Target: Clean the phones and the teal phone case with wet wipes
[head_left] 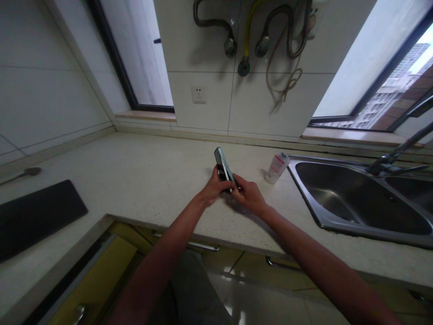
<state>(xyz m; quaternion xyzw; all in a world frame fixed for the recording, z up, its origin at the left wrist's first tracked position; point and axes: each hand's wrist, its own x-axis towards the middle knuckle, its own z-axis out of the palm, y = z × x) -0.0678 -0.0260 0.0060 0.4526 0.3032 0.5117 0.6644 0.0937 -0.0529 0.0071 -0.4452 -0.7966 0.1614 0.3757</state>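
A dark phone (221,163) stands tilted on its lower end over the pale countertop (145,176). My left hand (214,187) is wrapped round its lower part from the left. My right hand (248,195) pinches the same lower end from the right, fingers closed. Both forearms reach in from the bottom of the view. The phone's upper half sticks up free above the hands.
A white bottle (276,168) with a red label lies just right of the hands, beside a steel sink (355,198) with a tap (399,153). A black mat (34,214) and a spoon (25,174) lie at far left. Cabinet drawers with handles (203,246) are below.
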